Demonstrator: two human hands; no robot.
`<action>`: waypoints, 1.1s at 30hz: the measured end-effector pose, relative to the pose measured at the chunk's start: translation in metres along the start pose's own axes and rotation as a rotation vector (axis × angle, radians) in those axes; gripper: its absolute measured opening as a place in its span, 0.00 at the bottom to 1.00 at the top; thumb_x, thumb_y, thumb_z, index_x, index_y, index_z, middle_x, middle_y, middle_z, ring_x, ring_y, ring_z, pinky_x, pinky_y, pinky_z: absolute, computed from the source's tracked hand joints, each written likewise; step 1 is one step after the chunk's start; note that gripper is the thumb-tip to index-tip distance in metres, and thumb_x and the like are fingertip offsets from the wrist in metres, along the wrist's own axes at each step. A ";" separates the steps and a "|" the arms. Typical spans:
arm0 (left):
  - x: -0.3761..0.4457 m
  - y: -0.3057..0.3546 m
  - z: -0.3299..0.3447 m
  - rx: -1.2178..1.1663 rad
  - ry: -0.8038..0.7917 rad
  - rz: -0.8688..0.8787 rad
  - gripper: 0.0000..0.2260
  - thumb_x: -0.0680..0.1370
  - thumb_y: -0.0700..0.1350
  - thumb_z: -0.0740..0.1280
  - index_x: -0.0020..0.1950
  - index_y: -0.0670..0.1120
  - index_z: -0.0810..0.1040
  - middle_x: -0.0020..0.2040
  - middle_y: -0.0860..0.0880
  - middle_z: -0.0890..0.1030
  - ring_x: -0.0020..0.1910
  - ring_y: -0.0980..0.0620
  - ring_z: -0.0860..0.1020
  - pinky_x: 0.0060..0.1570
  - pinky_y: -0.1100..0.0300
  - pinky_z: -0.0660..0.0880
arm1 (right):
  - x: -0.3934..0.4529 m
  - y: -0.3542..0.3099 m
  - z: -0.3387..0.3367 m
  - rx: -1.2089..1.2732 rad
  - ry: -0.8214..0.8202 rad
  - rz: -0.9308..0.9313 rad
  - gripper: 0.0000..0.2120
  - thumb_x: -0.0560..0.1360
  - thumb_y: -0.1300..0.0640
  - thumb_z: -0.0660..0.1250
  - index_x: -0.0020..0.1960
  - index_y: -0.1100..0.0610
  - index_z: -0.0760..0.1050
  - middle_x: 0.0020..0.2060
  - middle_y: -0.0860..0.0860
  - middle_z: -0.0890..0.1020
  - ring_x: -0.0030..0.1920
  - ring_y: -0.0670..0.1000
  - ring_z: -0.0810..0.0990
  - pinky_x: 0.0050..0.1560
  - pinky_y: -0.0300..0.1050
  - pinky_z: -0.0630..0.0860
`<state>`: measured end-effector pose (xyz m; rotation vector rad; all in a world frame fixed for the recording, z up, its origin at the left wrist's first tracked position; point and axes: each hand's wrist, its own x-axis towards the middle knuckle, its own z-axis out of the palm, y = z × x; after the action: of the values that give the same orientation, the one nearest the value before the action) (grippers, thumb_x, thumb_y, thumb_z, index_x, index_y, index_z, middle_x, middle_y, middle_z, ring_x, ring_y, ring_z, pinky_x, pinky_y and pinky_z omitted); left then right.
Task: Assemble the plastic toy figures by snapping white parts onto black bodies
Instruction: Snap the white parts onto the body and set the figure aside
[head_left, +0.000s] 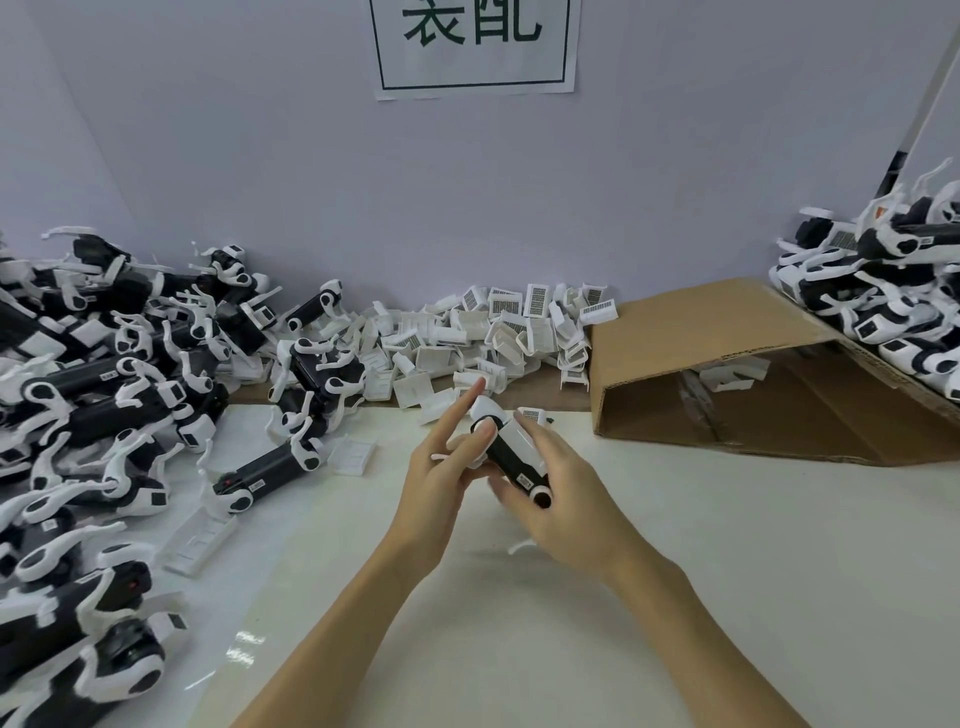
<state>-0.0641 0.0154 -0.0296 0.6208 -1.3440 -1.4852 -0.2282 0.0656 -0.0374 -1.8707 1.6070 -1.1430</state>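
White table, both hands, left, right, gripping black-and-white toy figure

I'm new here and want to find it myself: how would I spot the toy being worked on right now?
Start at the tipped cardboard box on the right of the table. Just left of it, the left hand and right hand meet over the table. The toy between them is the only one held; all others lie in piles.

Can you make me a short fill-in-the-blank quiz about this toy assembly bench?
1. Both hands hold one black and ____ toy figure.
2. The cardboard box lies on the person's ____ side.
3. The loose white parts are heaped against the ____.
4. The left hand has its index finger ____.

Missing words: white; right; wall; straight
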 end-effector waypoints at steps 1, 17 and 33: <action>0.000 -0.001 0.001 -0.005 0.008 -0.005 0.24 0.81 0.51 0.71 0.77 0.61 0.76 0.47 0.29 0.77 0.55 0.33 0.82 0.60 0.52 0.79 | -0.001 0.000 0.003 -0.060 -0.010 0.020 0.37 0.80 0.42 0.70 0.83 0.44 0.57 0.76 0.43 0.69 0.74 0.45 0.70 0.74 0.48 0.72; -0.001 -0.009 0.008 0.054 0.011 0.039 0.27 0.76 0.58 0.75 0.76 0.64 0.76 0.42 0.44 0.82 0.52 0.49 0.84 0.62 0.56 0.77 | -0.004 -0.008 0.011 -0.413 0.265 -0.024 0.25 0.79 0.44 0.71 0.71 0.54 0.71 0.58 0.50 0.82 0.56 0.54 0.80 0.53 0.45 0.78; -0.004 -0.003 0.011 0.300 0.022 0.137 0.22 0.81 0.58 0.71 0.74 0.70 0.74 0.47 0.54 0.86 0.52 0.57 0.84 0.56 0.62 0.75 | -0.003 -0.011 0.013 -0.321 0.274 -0.096 0.27 0.82 0.49 0.69 0.78 0.56 0.68 0.67 0.52 0.80 0.64 0.57 0.80 0.61 0.53 0.79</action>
<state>-0.0734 0.0238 -0.0304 0.7163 -1.5745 -1.1735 -0.2110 0.0686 -0.0378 -2.0811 1.9681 -1.2910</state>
